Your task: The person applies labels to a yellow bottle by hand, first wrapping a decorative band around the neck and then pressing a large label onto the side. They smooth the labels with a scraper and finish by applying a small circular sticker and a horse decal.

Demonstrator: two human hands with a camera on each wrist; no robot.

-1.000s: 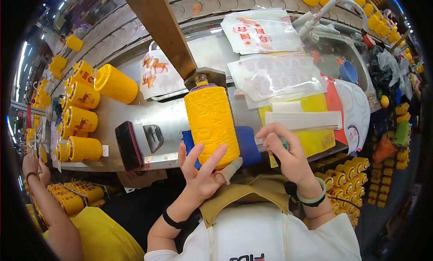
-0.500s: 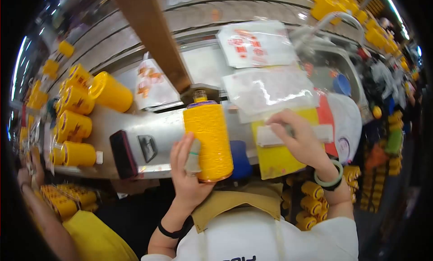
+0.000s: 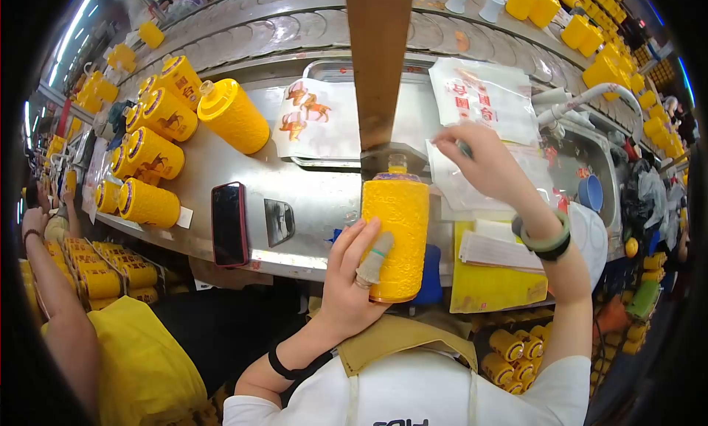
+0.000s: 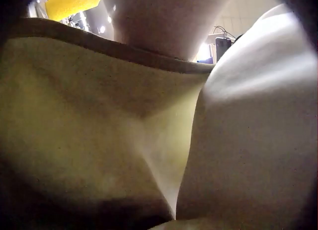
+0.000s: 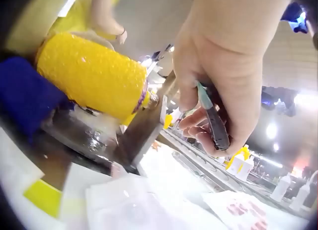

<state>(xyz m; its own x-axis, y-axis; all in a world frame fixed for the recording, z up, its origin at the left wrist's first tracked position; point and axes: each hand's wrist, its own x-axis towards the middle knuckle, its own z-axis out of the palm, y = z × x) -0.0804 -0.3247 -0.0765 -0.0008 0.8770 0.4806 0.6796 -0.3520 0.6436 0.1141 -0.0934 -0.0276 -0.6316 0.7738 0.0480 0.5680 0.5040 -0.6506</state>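
Observation:
A yellow textured bottle [image 3: 398,234] with a clear neck and purple-patterned shoulder lies in front of the person, its neck toward the foot of a wooden post. My left hand [image 3: 350,278] grips its lower left side; one finger wears a pale wrap with a green band. Over the printed plastic sheets [image 3: 479,94] my right hand [image 3: 479,157] is held in the air, its fingers curled round a small dark tool with a teal end [image 5: 217,126]. In the left wrist view, apron and sleeve fabric fills most of the picture, hiding the left hand.
The wooden post [image 3: 380,65] rises just beyond the bottle. Several yellow bottles [image 3: 166,116] stand at the left, near a phone [image 3: 229,223]. White strips [image 3: 494,249] lie on a yellow sheet [image 3: 490,290] at the right. A sink [image 3: 601,161] with a blue cup lies beyond.
My left hand has gone from spread fingers at the bottle's base to gripping its left side. My right hand has moved forward, from beside the bottle to over the plastic sheets.

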